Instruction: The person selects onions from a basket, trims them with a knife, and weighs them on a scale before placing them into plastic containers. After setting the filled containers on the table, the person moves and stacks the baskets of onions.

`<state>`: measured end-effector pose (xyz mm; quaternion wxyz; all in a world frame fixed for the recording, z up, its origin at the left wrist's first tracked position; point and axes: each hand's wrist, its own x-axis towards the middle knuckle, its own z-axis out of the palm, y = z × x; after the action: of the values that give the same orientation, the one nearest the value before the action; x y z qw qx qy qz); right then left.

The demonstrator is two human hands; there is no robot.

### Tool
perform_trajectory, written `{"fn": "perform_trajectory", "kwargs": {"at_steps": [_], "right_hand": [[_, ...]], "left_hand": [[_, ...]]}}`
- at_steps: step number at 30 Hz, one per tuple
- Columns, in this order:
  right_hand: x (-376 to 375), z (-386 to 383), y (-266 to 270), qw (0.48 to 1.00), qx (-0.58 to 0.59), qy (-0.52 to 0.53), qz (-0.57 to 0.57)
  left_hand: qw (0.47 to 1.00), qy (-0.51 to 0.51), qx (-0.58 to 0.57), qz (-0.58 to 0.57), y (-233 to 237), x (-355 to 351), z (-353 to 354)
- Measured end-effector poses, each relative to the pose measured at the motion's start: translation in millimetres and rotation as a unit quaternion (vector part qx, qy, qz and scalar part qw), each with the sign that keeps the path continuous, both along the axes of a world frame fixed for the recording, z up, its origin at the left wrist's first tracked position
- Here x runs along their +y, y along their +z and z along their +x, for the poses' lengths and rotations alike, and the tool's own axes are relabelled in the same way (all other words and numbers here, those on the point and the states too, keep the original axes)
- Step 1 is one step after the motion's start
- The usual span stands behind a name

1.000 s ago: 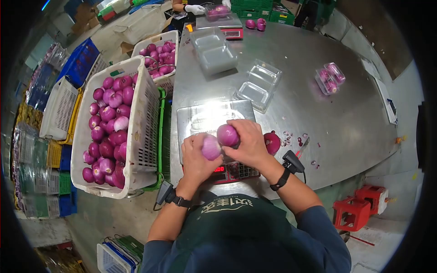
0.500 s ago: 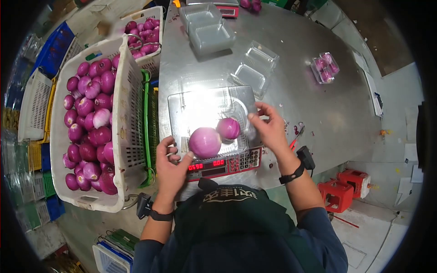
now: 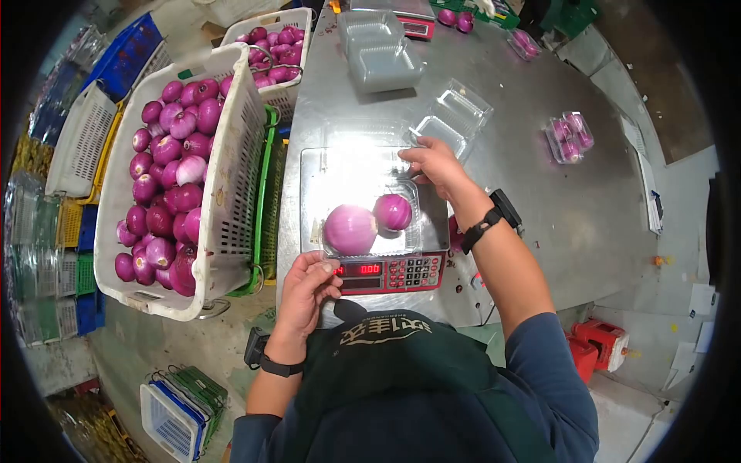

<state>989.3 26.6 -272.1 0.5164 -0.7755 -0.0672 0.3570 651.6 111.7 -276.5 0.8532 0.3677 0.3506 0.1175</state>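
A clear plastic container (image 3: 415, 231) lies open on the metal plate of a red scale (image 3: 421, 272), its lid side toward the back. Inside sit a large purple onion (image 3: 350, 230) at the left and a smaller onion (image 3: 394, 211) beside it. My left hand (image 3: 307, 292) is closed at the container's front left corner, thumb and forefinger pinching its rim. At the lid's right edge is my right hand (image 3: 438, 166), its fingers bent around the clear plastic. Glare hides part of the plate and lid.
A white crate (image 3: 231, 162) full of onions stands left of the table, another onion crate (image 3: 289, 91) behind it. Stacked clear trays (image 3: 386, 65) and an open container (image 3: 455, 116) lie toward the back. A packed onion container (image 3: 570, 139) sits at the right.
My right hand has moved back and left from the container's side to the lid. My left hand has closed at the front corner. The camera view has shifted.
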Motion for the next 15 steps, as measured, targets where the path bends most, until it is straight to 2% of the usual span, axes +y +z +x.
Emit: {"fn": "perform_trajectory", "kwargs": {"at_steps": [1, 3, 4, 6, 7, 8, 9, 10, 11, 13, 15], "right_hand": [[0.6, -1.7, -0.9, 1.000, -0.001, 0.000, 0.005], [-4.6, -8.4, -4.3, 0.961, -0.277, 0.015, 0.023], [-13.8, -17.1, 4.3, 0.910, -0.407, 0.073, 0.018], [-31.6, -46.5, 15.8, 0.884, -0.417, 0.200, 0.061], [-38.4, -57.0, 22.2, 0.849, -0.454, 0.259, 0.080], [-40.8, -62.8, 22.4, 0.803, -0.478, 0.356, 0.020], [-42.3, -76.0, 36.5, 0.763, -0.526, 0.371, -0.060], [-41.4, -82.0, 42.2, 0.769, -0.499, 0.391, -0.086], [-38.4, -86.9, 31.1, 0.756, -0.534, 0.372, -0.072], [-32.4, -94.5, 21.4, 0.729, -0.553, 0.382, -0.127], [-35.8, -96.8, 30.1, 0.716, -0.572, 0.378, -0.134]], "left_hand": [[1.000, 0.000, -0.001, 0.005, 1.1, -2.2, 1.1], [1.000, 0.026, -0.004, -0.002, 2.8, -4.8, 3.9], [1.000, 0.025, -0.007, 0.003, 4.8, -5.6, 4.9], [0.999, 0.037, -0.019, -0.013, 8.4, -7.3, 5.1], [0.999, 0.045, -0.005, 0.000, 8.9, -8.3, 4.4], [0.999, 0.045, 0.000, 0.010, 7.9, -9.0, 6.1], [0.999, 0.048, 0.006, 0.016, 7.5, -10.0, 7.9], [0.998, 0.051, 0.020, 0.033, 9.3, -11.3, 12.8], [0.998, 0.047, 0.018, 0.036, 2.7, -9.5, 14.7], [0.996, 0.042, 0.040, 0.061, 2.6, -9.0, 19.1], [0.996, 0.038, 0.035, 0.072, -3.5, -7.4, 20.8]]}}
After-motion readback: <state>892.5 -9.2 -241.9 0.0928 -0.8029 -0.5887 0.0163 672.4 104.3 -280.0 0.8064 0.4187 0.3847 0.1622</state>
